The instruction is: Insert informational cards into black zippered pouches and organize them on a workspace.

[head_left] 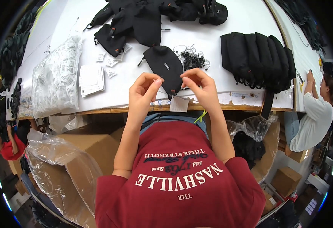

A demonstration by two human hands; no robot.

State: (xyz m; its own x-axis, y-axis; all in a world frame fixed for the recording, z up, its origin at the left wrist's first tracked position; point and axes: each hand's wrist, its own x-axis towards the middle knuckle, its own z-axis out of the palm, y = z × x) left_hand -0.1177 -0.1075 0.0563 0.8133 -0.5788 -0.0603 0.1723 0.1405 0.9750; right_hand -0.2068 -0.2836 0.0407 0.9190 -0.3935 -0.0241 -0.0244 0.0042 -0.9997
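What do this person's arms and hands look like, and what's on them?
The left hand and right hand are ungloved, each with a thumb and slender fingers. The forearms are bare. Short, plain dark-red sleeves cover the upper arms, part of a T-shirt with white and dark lettering.

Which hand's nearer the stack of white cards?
Left. The left hand is right of the stack of white cards; the right hand is farther right, at the right edge of the black pouch.
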